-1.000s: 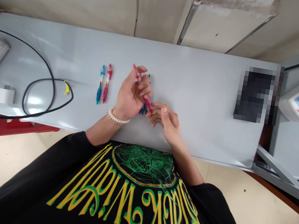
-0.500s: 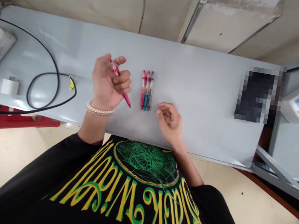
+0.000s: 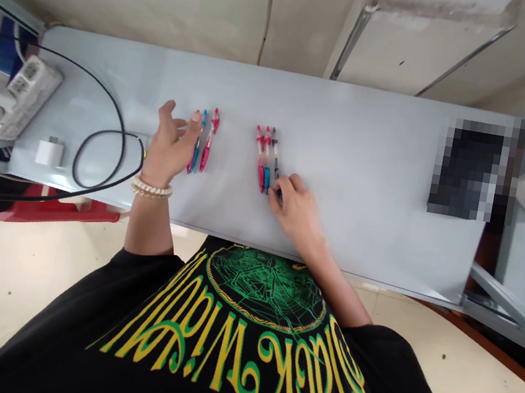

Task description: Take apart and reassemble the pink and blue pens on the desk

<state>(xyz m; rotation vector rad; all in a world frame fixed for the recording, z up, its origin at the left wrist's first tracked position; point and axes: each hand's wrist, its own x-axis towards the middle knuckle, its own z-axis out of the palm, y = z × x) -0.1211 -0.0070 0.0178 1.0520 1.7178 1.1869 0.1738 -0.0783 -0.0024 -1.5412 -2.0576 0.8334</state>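
My left hand (image 3: 170,147), wearing a beaded bracelet, hovers over the left part of the table with its fingers apart. Beside its thumb lie a blue pen (image 3: 196,152) and a pink-red pen (image 3: 209,142). Another pink pen (image 3: 189,167) is partly hidden by that hand. Around the lower end of a black pen (image 3: 275,162), the fingers of my right hand (image 3: 296,209) are closed. Directly left of it lie a pen with a red top and teal grip (image 3: 266,179) and a pink pen (image 3: 261,169), side by side.
The grey table (image 3: 371,174) runs along a wall. A black cable (image 3: 78,156) loops at the left near a white charger (image 3: 50,151) and a power strip (image 3: 33,91). A dark pixelated object (image 3: 468,170) stands at the right end.
My left hand has moved left and let go of the pink-red pen; pens now show on the table beside it. My right hand has reached the black pen, which now slants.
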